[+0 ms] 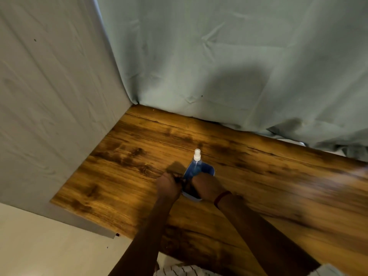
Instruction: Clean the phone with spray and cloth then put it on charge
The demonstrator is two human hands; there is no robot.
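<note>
Head view: left hand (168, 184) pinches brown cloth (175, 167); right hand (206, 187) grips spray bottle (196, 166)

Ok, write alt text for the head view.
Two hands meet over a blue phone on a wooden table: the left hand by a brown cloth, the right hand on the phone. A spray bottle stands just behind.
</note>
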